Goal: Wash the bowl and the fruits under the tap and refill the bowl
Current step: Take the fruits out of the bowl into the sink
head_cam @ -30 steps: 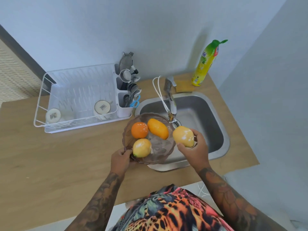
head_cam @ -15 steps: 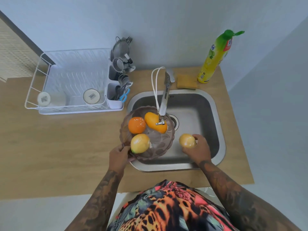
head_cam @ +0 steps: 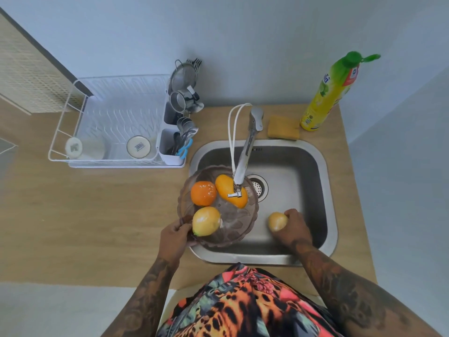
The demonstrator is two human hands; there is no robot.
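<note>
Both tattooed forearms reach forward from the near edge of the scene, the left one on the left and the right one on the right, well apart. The left hand (head_cam: 175,235) is curled, its fingers and thumb pinching the near-left rim of the bowl (head_cam: 252,215). The right hand (head_cam: 292,227) lies farther right and lower, knuckles up, its fingers wrapped round a yellow fruit (head_cam: 277,221) from the right side.
</note>
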